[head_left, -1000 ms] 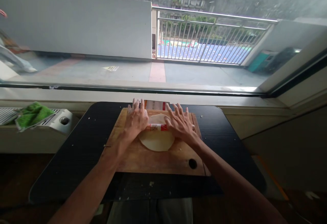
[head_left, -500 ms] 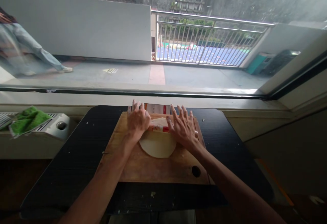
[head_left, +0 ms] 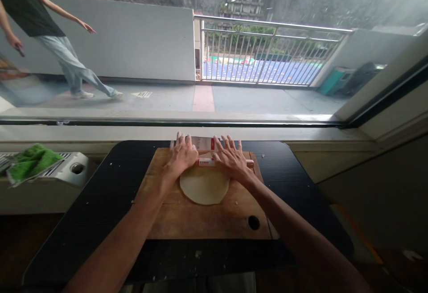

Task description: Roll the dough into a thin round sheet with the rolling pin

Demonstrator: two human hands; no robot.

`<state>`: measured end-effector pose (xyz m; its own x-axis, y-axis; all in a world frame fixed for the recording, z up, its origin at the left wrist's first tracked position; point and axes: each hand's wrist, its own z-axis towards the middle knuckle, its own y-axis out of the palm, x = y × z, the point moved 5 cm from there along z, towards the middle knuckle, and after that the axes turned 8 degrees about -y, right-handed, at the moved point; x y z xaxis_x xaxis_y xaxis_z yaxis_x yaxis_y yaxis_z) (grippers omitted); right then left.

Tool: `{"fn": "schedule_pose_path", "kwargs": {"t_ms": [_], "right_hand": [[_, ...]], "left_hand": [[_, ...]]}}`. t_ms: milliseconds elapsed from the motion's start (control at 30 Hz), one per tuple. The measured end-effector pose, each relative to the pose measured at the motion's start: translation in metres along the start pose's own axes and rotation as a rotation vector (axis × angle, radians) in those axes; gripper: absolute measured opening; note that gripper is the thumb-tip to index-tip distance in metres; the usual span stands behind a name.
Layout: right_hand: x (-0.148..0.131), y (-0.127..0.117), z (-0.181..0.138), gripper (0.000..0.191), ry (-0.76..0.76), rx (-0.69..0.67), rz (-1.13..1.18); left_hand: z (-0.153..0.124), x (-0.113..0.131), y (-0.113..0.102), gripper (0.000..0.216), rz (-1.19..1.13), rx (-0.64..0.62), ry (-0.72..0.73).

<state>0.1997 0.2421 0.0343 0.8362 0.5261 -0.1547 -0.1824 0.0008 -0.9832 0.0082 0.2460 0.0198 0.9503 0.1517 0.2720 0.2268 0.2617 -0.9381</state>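
A round, flat sheet of pale dough (head_left: pixel 203 187) lies on a wooden cutting board (head_left: pixel 207 219). Across its far edge rests a rolling pin (head_left: pixel 206 162) with a red and white label. My left hand (head_left: pixel 181 156) presses flat on the pin's left part with fingers stretched out. On the pin's right part my right hand (head_left: pixel 232 159) lies the same way, fingers spread. The pin's right tip (head_left: pixel 250 163) sticks out past that hand.
The board sits on a black table (head_left: pixel 100 204) speckled with crumbs. A red and white box (head_left: pixel 203 142) stands behind the board. A green cloth (head_left: pixel 28 160) lies on a white appliance (head_left: pixel 72 166) at left. Beyond the window a person (head_left: pixel 50 30) walks past.
The rolling pin and both hands have moved away from me to the dough's far edge, uncovering more of the sheet. Outside, a person has walked in from the left.
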Motion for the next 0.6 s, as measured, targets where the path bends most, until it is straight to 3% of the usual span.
{"fn": "schedule_pose_path", "kwargs": {"t_ms": [167, 267, 600], "right_hand": [[-0.016, 0.001, -0.035, 0.069, -0.028, -0.002, -0.011], [-0.022, -0.001, -0.043, 0.068, -0.044, 0.011, -0.021], [-0.002, 0.003, -0.005, 0.071, -0.024, 0.089, -0.023]], "left_hand": [[-0.046, -0.002, -0.008, 0.064, 0.019, 0.046, -0.010], [-0.059, -0.001, -0.013, 0.063, 0.031, 0.068, -0.024], [-0.016, 0.005, -0.014, 0.052, 0.013, 0.101, -0.038]]}}
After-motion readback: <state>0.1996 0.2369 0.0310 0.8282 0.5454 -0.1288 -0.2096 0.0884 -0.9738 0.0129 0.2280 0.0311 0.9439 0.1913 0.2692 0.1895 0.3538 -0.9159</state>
